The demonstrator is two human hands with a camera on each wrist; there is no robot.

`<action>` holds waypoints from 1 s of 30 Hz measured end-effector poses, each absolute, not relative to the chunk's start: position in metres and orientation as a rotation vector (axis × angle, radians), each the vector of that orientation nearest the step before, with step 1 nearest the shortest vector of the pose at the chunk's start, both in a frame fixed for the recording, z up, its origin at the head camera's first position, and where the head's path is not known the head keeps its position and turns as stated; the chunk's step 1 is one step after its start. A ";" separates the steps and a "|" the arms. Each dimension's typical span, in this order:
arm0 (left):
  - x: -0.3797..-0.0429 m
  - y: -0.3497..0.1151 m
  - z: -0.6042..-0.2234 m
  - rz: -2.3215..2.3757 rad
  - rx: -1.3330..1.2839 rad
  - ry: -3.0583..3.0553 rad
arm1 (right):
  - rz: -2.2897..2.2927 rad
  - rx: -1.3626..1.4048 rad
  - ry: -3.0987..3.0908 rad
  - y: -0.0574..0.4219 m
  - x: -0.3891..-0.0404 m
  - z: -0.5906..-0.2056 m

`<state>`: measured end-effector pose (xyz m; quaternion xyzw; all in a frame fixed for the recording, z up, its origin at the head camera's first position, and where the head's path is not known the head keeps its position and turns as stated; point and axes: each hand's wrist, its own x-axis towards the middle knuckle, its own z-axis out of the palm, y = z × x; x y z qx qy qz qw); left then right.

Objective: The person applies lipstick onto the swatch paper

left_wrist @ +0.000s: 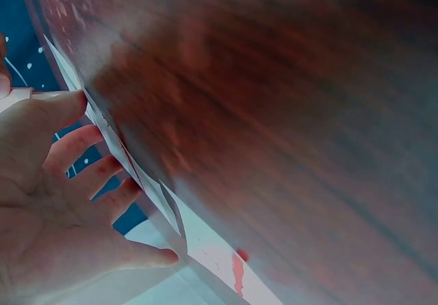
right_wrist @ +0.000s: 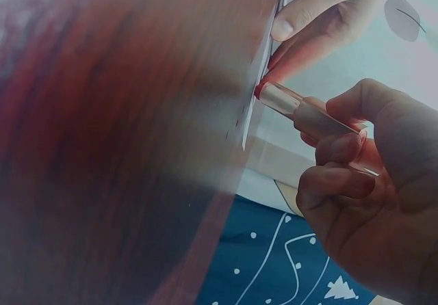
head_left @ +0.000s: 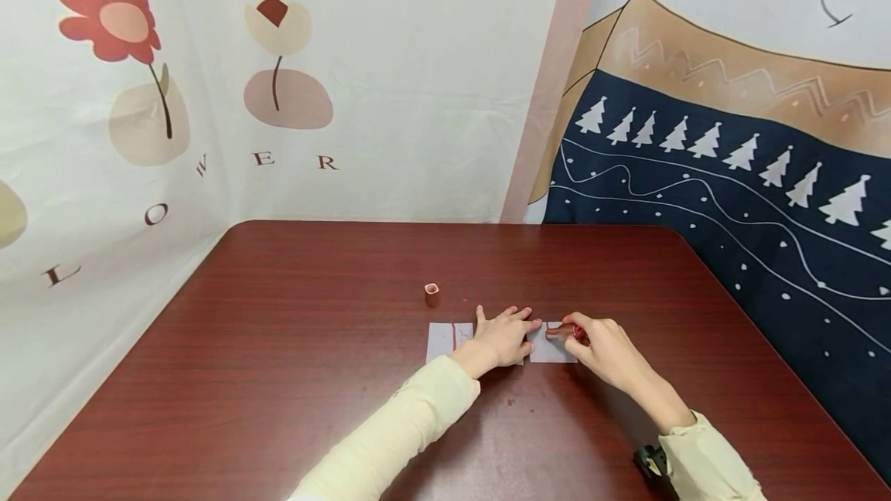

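My right hand (head_left: 611,350) grips a lipstick (right_wrist: 311,119) in its curled fingers and thumb. The lipstick's red tip (right_wrist: 259,90) meets the right-hand piece of white paper (head_left: 552,351) in the right wrist view. Spread fingers of my left hand (head_left: 498,340) rest on the papers, with the fingertips at the left edge of that piece. Partly under the left palm and wrist lies more white paper (head_left: 440,337), which bears a red streak (left_wrist: 238,275). Much of this paper is hidden by the hand.
A small brown lipstick cap (head_left: 431,296) stands upright on the dark red wooden table (head_left: 334,300), behind the papers. Patterned cloths (head_left: 418,99) hang behind and beside the table. Something black (head_left: 650,461) sits at the right cuff.
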<state>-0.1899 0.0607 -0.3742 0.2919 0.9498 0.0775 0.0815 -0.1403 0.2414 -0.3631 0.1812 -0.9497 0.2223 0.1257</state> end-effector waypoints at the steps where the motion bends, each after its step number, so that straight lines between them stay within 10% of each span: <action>1: -0.190 0.061 -0.374 0.231 0.872 2.839 | 0.648 0.529 -2.765 0.241 -0.140 -0.363; 30: -0.191 0.061 -0.375 0.219 0.889 2.846 | 0.644 0.521 -2.749 0.241 -0.138 -0.364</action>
